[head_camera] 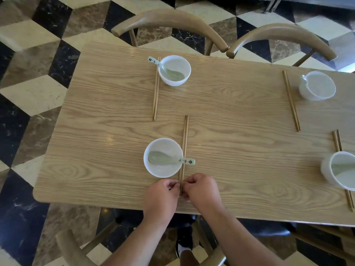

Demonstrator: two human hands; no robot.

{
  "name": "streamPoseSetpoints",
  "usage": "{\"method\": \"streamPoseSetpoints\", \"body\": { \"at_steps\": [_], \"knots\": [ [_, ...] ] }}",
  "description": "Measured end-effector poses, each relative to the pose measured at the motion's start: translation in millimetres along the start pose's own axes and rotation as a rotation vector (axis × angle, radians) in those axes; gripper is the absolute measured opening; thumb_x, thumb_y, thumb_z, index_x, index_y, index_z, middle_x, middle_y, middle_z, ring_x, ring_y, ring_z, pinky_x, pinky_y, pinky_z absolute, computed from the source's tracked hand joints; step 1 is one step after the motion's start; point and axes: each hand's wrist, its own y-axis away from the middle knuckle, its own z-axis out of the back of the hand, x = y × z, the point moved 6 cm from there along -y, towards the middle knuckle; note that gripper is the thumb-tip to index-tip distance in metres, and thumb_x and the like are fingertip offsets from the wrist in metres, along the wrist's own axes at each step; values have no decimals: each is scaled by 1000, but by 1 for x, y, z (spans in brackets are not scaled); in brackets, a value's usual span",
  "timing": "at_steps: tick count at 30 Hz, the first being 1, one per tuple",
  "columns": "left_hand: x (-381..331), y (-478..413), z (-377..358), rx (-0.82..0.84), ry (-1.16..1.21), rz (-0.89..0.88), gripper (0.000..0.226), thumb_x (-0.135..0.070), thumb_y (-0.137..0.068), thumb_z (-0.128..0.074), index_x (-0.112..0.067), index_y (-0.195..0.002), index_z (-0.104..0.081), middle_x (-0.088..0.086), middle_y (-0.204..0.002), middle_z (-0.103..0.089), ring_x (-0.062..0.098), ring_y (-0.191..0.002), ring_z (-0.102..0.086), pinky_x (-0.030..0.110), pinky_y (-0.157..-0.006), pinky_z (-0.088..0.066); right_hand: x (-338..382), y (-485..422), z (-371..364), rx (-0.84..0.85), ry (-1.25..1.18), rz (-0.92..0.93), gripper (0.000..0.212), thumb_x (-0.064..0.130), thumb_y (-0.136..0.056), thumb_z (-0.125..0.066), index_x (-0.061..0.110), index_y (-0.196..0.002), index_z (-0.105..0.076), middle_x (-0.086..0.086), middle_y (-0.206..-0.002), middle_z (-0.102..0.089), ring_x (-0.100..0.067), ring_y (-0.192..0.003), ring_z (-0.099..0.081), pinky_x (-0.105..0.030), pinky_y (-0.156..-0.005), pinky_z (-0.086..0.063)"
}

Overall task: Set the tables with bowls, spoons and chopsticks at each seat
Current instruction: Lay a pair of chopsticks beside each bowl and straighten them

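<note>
On the wooden table (pixel 221 131), a white bowl (pixel 163 170) at the near seat holds a pale green spoon (pixel 169 159) whose handle lies over the rim. A pair of chopsticks (pixel 184 143) lies just right of that bowl. My left hand (pixel 163 191) and my right hand (pixel 199 188) meet at the near end of this pair, fingers curled and pinching it from both sides. Across the table stands a second bowl (pixel 174 70) with a spoon (pixel 165 69) and chopsticks (pixel 156 89) on its left.
At the right are two more white bowls (pixel 317 86) (pixel 339 170), each with chopsticks (pixel 291 100) (pixel 343 169) beside it; the near one has a spoon inside. Curved wooden chairs (pixel 169 22) (pixel 282 35) stand behind the table, another chair (pixel 65 244) below. Checkered marble floor surrounds.
</note>
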Motion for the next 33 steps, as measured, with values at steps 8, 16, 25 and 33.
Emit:
{"method": "streamPoseSetpoints", "body": {
  "at_steps": [8, 16, 25, 33],
  "knots": [
    [1, -2, 1, 13, 24, 26, 15, -31, -98, -71, -38, -85, -77, -15, -74, -78, -1, -78, -73, 18, -66, -48, 0, -2, 0, 45, -13, -11, 9, 12, -85, -69, 15, -80, -75, -1, -66, -78, -27, -73, -79, -49, -75, -66],
    [1, -4, 1, 10, 18, 31, 12, -33, -96, -72, -33, -87, -80, -13, -75, -79, 4, -80, -74, 30, -76, -60, 2, -5, 0, 86, 51, -17, 11, 9, -87, -66, 16, -83, -74, 0, -67, -79, -25, -75, -79, -44, -78, -67],
    [4, 5, 8, -24, 57, 59, 12, -31, -98, -73, -34, -89, -79, -16, -73, -78, 5, -72, -75, 35, -73, -63, -12, -4, 1, 83, -87, -15, 8, 11, -93, -69, 12, -88, -75, -4, -70, -80, -22, -72, -80, -47, -78, -67],
    [11, 50, 24, -16, -19, 48, 20, -34, -101, -68, -30, -83, -78, -10, -76, -79, 15, -74, -76, 47, -83, -64, -48, 38, 43, 27, -6, 71, 17, 37, -97, -63, 26, -85, -69, -3, -79, -77, -24, -73, -76, -45, -67, -66]
  ]
}}
